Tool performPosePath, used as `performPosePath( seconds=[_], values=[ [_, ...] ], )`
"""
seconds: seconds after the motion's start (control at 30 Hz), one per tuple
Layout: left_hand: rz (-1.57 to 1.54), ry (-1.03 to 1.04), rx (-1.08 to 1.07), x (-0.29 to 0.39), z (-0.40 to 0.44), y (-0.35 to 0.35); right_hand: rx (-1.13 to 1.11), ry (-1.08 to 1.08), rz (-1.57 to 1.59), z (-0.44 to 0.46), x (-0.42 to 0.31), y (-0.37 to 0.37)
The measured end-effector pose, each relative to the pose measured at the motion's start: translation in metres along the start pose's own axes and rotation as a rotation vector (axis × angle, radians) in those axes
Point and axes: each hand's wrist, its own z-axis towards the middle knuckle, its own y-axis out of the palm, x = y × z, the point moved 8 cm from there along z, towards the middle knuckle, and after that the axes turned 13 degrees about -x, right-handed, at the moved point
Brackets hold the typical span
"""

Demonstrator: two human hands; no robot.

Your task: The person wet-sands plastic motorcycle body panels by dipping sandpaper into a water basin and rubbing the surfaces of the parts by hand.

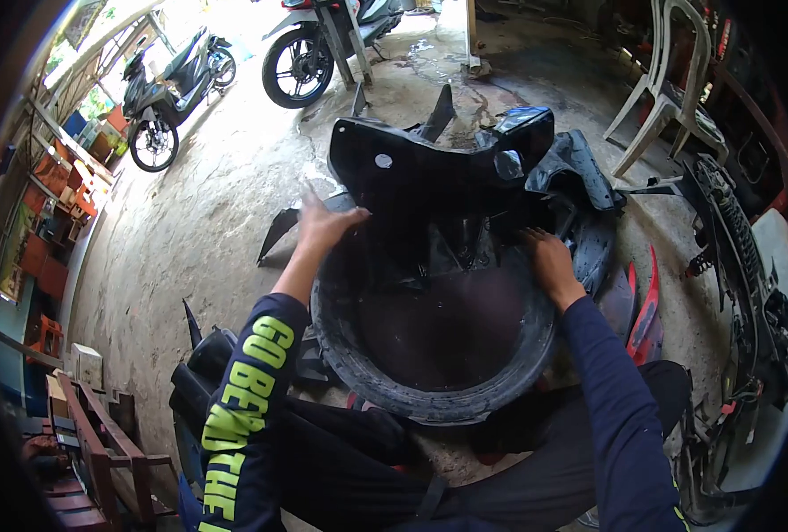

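A black plastic motorcycle body panel (403,168) stands tilted at the far side of a round basin made from a tire (434,410). Dark liquid (447,332) fills the basin's lower part. My left hand (325,223) is at the panel's left side, fingers spread and slightly blurred, its thumb reaching toward the panel. On the right, my right hand (552,266) lies over the basin's inner side with its fingers bent around the panel's lower right part; the fingertips are lost in the dark. My legs straddle the basin.
More black motorcycle parts (580,173) lie behind the basin on the right. Red panels (645,306) and a black motorcycle frame part (735,257) lie further right. A plastic chair (664,89), parked motorcycles (301,62) and a wooden bench (114,452) stand around.
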Motion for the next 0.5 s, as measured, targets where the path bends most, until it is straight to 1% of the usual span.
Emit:
performPosePath(
  seconds=[0.03, 0.1, 0.13, 0.17, 0.2, 0.23, 0.27, 0.3, 0.33, 0.4, 0.43, 0.5],
  values=[
    [-0.001, -0.01, 0.005, -0.005, -0.002, 0.001, -0.005, -0.01, 0.002, 0.002, 0.0, 0.003],
    [-0.601, -0.366, -0.522, -0.035, -0.013, 0.06, 0.075, 0.003, -0.008, 0.0, 0.004, 0.004],
    [-0.602, -0.374, -0.521, -0.051, -0.009, 0.068, 0.069, 0.0, -0.003, -0.001, 0.004, 0.006],
    [-0.74, -0.363, -0.525, -0.064, -0.006, 0.079, 0.096, 0.001, -0.035, -0.001, 0.004, 0.005],
    [-0.878, -0.349, -0.526, -0.063, -0.01, 0.081, 0.125, 0.001, -0.066, -0.002, -0.001, 0.004],
    [-0.832, -0.349, -0.398, -0.068, -0.016, 0.079, 0.123, -0.006, -0.064, -0.001, -0.005, 0.005],
    [-0.838, -0.351, -0.392, -0.069, -0.021, 0.079, 0.096, 0.101, -0.006, 0.0, 0.001, 0.007],
    [-0.868, -0.269, -0.417, -0.067, -0.022, 0.082, 0.067, 0.209, 0.051, -0.002, 0.007, 0.009],
    [-0.896, -0.182, -0.439, -0.062, -0.023, 0.083, 0.067, 0.203, 0.048, 0.0, -0.007, -0.002],
    [-0.935, -0.152, -0.391, -0.056, -0.029, 0.094, 0.358, 0.206, 0.312, -0.008, -0.036, -0.04],
    [-0.995, -0.117, -0.361, -0.049, -0.033, 0.099, 0.358, 0.204, 0.31, -0.005, -0.053, -0.049],
    [-1.102, -0.087, -0.294, -0.031, -0.049, 0.111, 0.521, 0.095, 0.465, -0.007, -0.086, -0.069]
  ],
)
